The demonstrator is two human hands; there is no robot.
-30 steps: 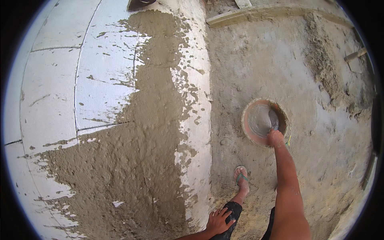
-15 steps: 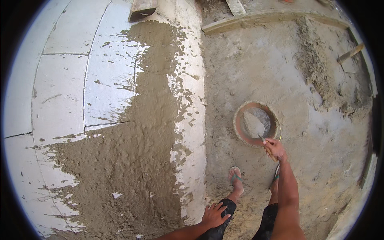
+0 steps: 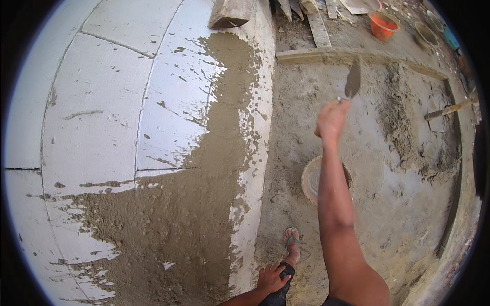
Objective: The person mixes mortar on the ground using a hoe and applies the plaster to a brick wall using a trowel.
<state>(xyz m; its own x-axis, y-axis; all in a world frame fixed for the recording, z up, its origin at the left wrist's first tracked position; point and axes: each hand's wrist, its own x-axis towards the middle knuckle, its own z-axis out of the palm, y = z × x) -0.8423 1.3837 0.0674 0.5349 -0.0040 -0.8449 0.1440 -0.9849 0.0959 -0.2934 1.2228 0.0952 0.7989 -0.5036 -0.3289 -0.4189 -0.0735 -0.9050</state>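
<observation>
My right hand point(image 3: 332, 121) is wrapped round the handle of a pointed trowel point(image 3: 353, 80), raised ahead of me with its blade away from me. Below my forearm, a round clay-coloured bowl point(image 3: 309, 184) on the ground is partly hidden by the arm. My left hand point(image 3: 272, 278) lies with fingers spread on my left knee. To my left, wet grey-brown mortar point(image 3: 168, 219) covers part of a wall of pale blocks point(image 3: 94, 122), with ragged, splattered edges and a narrow strip reaching upward.
A wooden beam end point(image 3: 229, 13) juts at the top of the wall. Boards point(image 3: 326, 53) frame the muddy ground, where a mound of mortar point(image 3: 400, 112) and a wooden-handled tool point(image 3: 449, 109) lie at right. Beyond the frame stands an orange bucket point(image 3: 384, 26) beside other pails.
My right hand has lifted the trowel from the bowl and carried it forward; the load of mortar seen on it is no longer visible. My left hand stays on the knee. The view has shifted.
</observation>
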